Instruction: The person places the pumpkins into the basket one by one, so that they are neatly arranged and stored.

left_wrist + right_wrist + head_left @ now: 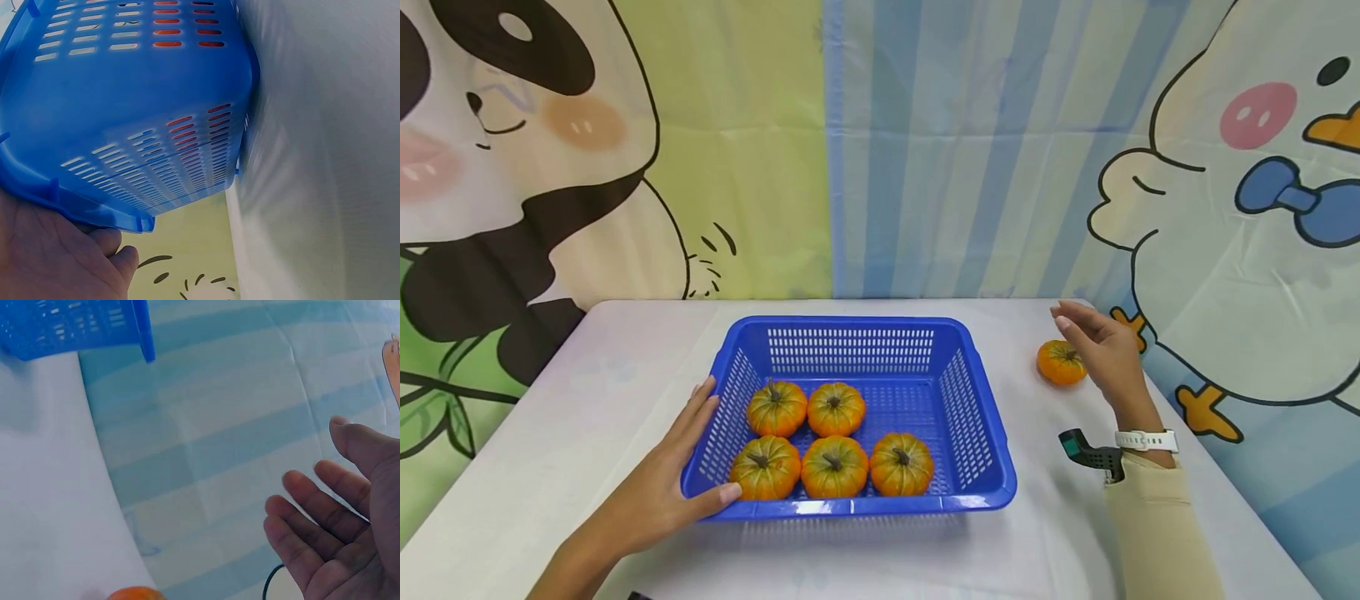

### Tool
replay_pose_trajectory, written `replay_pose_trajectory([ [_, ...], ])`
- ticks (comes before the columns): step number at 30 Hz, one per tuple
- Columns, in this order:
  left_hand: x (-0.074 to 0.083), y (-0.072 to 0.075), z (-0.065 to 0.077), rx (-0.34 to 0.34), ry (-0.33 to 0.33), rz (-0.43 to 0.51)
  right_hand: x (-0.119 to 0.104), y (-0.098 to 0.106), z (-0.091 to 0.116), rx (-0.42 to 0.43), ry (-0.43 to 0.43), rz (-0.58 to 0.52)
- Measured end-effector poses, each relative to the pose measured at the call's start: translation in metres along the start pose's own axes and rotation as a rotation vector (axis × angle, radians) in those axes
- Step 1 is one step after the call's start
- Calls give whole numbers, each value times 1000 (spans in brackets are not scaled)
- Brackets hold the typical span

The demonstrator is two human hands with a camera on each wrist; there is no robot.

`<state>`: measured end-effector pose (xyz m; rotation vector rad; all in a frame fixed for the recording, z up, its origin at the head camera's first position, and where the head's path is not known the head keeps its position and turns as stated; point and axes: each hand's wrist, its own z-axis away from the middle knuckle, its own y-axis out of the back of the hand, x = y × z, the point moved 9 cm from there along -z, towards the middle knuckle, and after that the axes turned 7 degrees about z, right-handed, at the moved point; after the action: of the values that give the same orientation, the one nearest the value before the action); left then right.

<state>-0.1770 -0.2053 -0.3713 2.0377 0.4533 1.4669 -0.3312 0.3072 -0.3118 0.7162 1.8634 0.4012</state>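
In the head view, my left hand (658, 483) holds the left front corner of a blue plastic basket (857, 505). Its thumb lies over the front rim and its fingers lie along the left rim; the left wrist view shows the palm (50, 256) beneath that rim. Several small orange pumpkins (835, 467) with green-tinged tops sit inside, towards the left and front. Another small pumpkin (1060, 363) is on the table to the basket's right. My right hand (1105, 350) hovers beside and above it, fingers loosely bent and apart from it, holding nothing.
A white-covered table (625, 375) bears the basket. Behind it hangs a cloth (940, 150) with blue stripes, a panda and a white bird. The right wrist carries a white band (1146, 441) and a dark device (1093, 457).
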Motion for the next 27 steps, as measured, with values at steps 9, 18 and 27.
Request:
replay_pose_trajectory([
  [9, 3, 0, -1, -11, -2, 3, 58, 15, -2, 122, -161, -1],
  [18, 4, 0, 0, -10, 3, 1, 119, -3, 6, 14, -348, 6],
  [27, 3, 0, -1, -10, 13, -15, 151, -20, 12, -33, -442, 12],
])
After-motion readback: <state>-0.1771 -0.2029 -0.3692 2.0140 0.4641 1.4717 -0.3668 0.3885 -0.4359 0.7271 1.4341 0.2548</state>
